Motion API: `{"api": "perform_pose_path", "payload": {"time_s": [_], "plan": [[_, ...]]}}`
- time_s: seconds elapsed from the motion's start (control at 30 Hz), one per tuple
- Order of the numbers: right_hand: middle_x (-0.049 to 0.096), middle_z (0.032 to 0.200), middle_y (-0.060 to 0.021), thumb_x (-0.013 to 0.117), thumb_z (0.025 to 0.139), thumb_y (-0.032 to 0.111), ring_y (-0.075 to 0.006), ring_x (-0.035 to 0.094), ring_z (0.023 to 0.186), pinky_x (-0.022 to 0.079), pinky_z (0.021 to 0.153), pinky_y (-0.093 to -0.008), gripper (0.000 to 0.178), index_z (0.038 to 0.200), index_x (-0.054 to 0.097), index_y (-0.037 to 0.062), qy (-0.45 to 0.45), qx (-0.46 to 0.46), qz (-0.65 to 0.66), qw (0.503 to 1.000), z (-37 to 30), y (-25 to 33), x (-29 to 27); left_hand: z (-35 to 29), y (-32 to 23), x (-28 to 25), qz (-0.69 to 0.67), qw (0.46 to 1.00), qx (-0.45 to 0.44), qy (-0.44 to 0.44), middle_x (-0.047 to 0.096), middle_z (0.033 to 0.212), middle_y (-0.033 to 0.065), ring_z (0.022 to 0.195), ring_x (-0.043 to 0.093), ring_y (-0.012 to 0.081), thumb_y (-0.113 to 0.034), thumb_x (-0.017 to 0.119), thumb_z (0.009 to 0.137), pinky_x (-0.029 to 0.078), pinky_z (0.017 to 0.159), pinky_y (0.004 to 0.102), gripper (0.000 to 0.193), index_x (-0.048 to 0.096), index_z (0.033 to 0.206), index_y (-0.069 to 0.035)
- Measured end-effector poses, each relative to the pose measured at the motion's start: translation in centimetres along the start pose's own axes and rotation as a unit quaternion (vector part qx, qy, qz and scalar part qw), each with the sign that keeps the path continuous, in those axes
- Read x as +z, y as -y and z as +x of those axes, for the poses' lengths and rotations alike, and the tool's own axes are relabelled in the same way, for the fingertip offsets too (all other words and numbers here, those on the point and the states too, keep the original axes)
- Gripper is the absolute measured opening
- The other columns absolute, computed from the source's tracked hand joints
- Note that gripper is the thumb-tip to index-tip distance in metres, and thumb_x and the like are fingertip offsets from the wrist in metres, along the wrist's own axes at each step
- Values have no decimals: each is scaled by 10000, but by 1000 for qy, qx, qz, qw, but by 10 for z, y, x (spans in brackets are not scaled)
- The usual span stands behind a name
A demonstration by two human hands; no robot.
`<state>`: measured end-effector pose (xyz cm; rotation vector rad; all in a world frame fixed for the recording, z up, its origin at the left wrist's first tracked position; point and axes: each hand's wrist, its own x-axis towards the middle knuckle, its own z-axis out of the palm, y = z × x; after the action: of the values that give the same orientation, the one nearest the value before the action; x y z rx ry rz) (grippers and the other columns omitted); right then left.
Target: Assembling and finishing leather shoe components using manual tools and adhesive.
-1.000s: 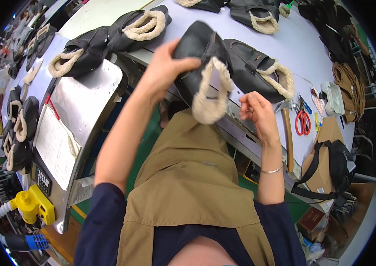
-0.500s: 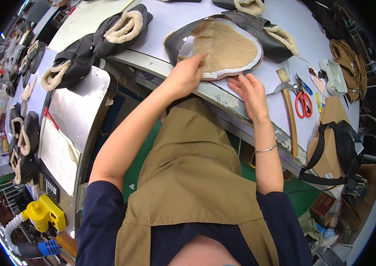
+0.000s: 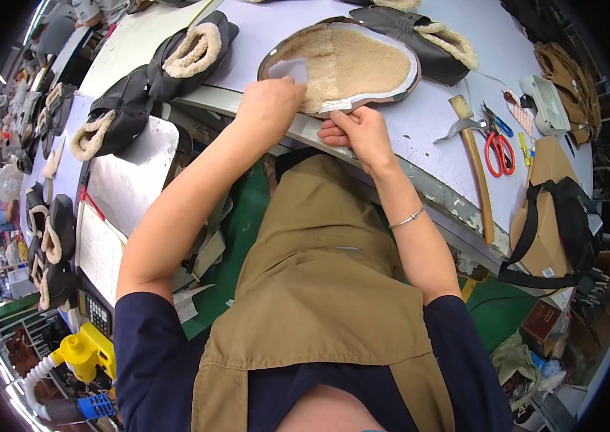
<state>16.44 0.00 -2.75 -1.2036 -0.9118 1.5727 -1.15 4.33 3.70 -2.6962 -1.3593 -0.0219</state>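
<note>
Currently one black shoe (image 3: pixel 398 65) lies underside up on the table (image 3: pixel 420 119), close to the near edge, fleece lining (image 3: pixel 373 61) facing the camera. Right hand (image 3: pixel 362 137): thumb and forefinger appear to pinch the near rim, by a pale strip (image 3: pixel 335 106); other fingers curled below. Left hand (image 3: pixel 272 108): fingers bent in at the shoe's left end, back of hand to the camera; cannot tell whether they grip anything.

Second shoe (image 3: pixel 438 54) just beyond, apparently touching the first at the far right. Two more (image 3: pixel 190 54) (image 3: pixel 114 108) off to the left. Hammer (image 3: pixel 472 162) and red-handled scissors (image 3: pixel 499 153) to the right, clear of both hands.

Risks, by my judgement: rim is held at a small spot only, so a hard pull could crease it or lift the strip. Soft body might twist if the hands work unevenly. Being close to the edge, the shoe could tip off under a tug toward the body; a shove outward would likely push the second shoe along.
</note>
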Motion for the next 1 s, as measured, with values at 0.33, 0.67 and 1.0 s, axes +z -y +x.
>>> {"api": "perform_pose_path", "payload": {"time_s": [0.33, 0.67, 1.0], "plan": [[681, 905, -173, 584, 948, 132, -238, 708, 774, 601, 659, -294, 245, 989, 594, -108, 8, 32, -10, 999, -10, 5, 8, -21, -11, 19, -56, 998, -34, -15, 631, 938, 66, 895, 645, 280, -136, 762, 715, 534, 718, 395, 363, 611, 1043, -97], [682, 950, -175, 587, 948, 106, -215, 700, 824, 596, 719, -279, 236, 1034, 615, -112, 31, 16, 8, 999, -2, -1, 11, -18, -3, 10, -172, 982, -34, -74, 653, 897, 80, 862, 649, 295, -194, 713, 770, 511, 702, 416, 262, 641, 1009, -117], [686, 930, -159, 579, 952, 103, -194, 687, 780, 587, 718, -275, 205, 1007, 625, -90, 35, 17, 27, 999, -5, 1, 12, -21, -10, 21, -104, 988, 28, -108, 599, 775, 84, 692, 640, 292, -139, 660, 774, 504, 582, 405, 116, 576, 817, -71]]}}
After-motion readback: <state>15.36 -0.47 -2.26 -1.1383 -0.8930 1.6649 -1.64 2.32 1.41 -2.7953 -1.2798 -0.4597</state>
